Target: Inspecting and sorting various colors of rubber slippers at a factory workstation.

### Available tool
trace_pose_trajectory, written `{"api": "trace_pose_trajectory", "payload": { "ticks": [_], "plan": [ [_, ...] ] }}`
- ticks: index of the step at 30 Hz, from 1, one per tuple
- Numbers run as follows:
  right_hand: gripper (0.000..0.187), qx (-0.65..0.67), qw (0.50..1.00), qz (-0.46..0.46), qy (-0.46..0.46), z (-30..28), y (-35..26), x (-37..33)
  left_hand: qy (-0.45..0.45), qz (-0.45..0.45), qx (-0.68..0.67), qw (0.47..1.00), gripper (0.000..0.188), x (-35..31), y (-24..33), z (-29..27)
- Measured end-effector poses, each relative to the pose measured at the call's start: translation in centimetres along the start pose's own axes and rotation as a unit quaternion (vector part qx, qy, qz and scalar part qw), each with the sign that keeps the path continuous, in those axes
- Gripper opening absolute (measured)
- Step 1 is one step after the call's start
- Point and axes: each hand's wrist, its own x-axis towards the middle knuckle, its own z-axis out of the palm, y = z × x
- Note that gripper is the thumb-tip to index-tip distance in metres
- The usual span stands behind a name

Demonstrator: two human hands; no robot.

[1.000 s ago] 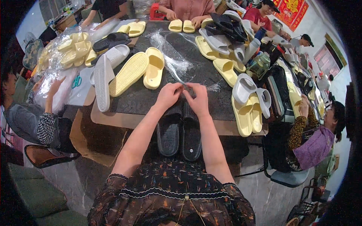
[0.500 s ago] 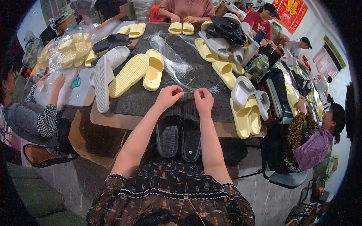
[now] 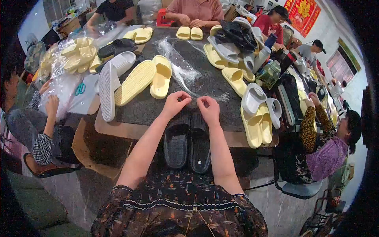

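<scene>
My left hand (image 3: 176, 104) and my right hand (image 3: 209, 109) meet above the toe end of a pair of black slides. Thumb and forefinger of each are pinched on a thin clear plastic strand, which hardly shows between them. The left black slide (image 3: 176, 149) and the right black slide (image 3: 200, 152) stand side by side, soles down, heels toward me past the table edge; their far ends are partly hidden under my hands. Beyond my hands lies a loose bundle of clear plastic strands (image 3: 182, 72) on the table's dark top.
Left of the strands lie yellow slides (image 3: 160, 79) and a grey slide (image 3: 106, 93). Yellow and grey slides (image 3: 254, 98) are piled at the right, near bottles and a jar (image 3: 270, 73). Teal scissors (image 3: 80, 89) lie by plastic bags at the left. Several people work around the tables.
My hands have come closer together, the right one moving left and slightly nearer me. The strand between them shows less. The person at the left has lowered an arm.
</scene>
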Motion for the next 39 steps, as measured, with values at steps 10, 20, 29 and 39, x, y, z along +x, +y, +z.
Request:
{"api": "trace_pose_trajectory", "payload": {
  "ticks": [10,20,29,39],
  "plan": [
    [0.015,-0.014,0.999,-0.024,-0.015,0.1,0.2,-0.3,-0.028,0.018,0.043,0.999,0.018,-0.4,-0.6,0.2],
    [0.014,0.019,0.999,0.034,-0.018,0.0,0.8,-0.3,-0.003,0.004,0.006,1.0,0.017,-0.3,-0.3,0.2],
    [0.016,0.001,0.999,0.051,0.011,0.3,1.8,-0.4,-0.026,0.018,0.023,0.999,0.016,-0.3,-0.5,0.7],
    [0.017,0.014,0.998,0.057,-0.015,0.7,2.1,-0.3,-0.01,-0.009,0.047,0.999,0.02,-0.3,-1.1,0.2]
  ]
}}
